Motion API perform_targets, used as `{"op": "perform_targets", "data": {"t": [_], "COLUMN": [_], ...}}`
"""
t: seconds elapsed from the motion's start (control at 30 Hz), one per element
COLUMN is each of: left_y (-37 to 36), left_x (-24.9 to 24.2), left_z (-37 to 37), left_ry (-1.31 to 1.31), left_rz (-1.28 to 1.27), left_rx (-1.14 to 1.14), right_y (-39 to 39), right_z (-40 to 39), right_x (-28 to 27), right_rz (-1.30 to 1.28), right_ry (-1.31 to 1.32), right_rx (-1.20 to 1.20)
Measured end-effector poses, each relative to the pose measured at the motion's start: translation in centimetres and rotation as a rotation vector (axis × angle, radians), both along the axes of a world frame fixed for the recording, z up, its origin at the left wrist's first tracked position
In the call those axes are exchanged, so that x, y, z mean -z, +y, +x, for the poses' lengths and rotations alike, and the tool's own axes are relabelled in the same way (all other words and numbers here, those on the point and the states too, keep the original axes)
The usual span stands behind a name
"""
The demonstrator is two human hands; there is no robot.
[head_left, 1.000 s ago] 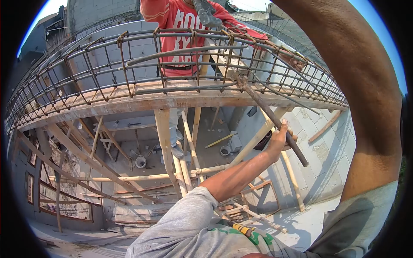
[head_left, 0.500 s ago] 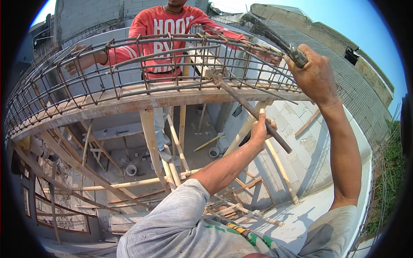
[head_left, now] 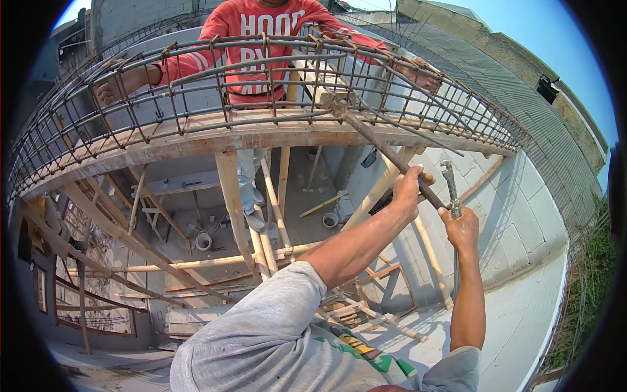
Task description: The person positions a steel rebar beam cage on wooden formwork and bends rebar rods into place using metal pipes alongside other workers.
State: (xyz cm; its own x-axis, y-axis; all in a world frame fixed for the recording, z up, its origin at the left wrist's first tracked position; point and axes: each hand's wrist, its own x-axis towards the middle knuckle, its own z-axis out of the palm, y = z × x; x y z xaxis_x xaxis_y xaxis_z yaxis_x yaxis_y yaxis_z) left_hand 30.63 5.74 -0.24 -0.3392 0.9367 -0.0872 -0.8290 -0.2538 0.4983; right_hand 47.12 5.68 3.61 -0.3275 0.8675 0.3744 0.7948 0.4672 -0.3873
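My left hand (head_left: pixel 406 193) is closed around a long rusty steel bar (head_left: pixel 375 140) that slants from upper left to lower right. Its thicker, knobbed end lies against the rebar cage (head_left: pixel 268 75), close over the wooden beam. In my right hand (head_left: pixel 461 228) is a metal hammer (head_left: pixel 450 184), gripped with its head pointing up. That hand is right at the bar's lower end, and its fingers overlap the bar's tip in this view.
Across the cage stands a person in a red sweatshirt (head_left: pixel 261 52), both hands at the rebar. A wooden beam (head_left: pixel 261 137) runs beneath the cage, propped by poles (head_left: pixel 235 209). Far below is a floor with a bucket (head_left: pixel 203 241). A block wall (head_left: pixel 516 202) rises at right.
My right hand has swung the hammer down from above the cage to the bar's lower end. My left hand keeps its hold on the bar. The view has shifted slightly.
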Motion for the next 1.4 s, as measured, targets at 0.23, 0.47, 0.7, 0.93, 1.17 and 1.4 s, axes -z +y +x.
{"op": "perform_targets", "data": {"t": [0.23,0.47,0.7,0.93,1.17,1.4], "left_y": [0.1,-5.0,-10.7,-11.0,-13.1,-15.1], "left_x": [-0.4,0.7,0.6,0.9,1.1,1.9], "left_z": [0.2,-0.4,-1.3,-1.3,-2.1,-2.8], "left_ry": [-0.058,0.064,0.076,0.138,0.108,0.035], "left_rz": [-0.017,0.043,0.145,0.129,0.115,0.119], "left_rx": [-0.059,0.038,0.134,0.109,0.125,0.154], "right_y": [1.9,-2.1,-4.8,-6.4,-3.4,-1.8], "right_z": [0.0,1.4,2.6,-5.5,-14.4,-20.6], "right_x": [-0.1,1.1,-2.6,-8.9,-8.5,-8.1], "right_rz": [-0.254,-0.384,-0.44,-0.047,0.23,0.328], "right_ry": [0.189,0.303,0.234,-0.197,-0.476,-0.56], "right_rx": [-0.08,-0.139,-0.07,-0.195,-0.257,-0.353]}}
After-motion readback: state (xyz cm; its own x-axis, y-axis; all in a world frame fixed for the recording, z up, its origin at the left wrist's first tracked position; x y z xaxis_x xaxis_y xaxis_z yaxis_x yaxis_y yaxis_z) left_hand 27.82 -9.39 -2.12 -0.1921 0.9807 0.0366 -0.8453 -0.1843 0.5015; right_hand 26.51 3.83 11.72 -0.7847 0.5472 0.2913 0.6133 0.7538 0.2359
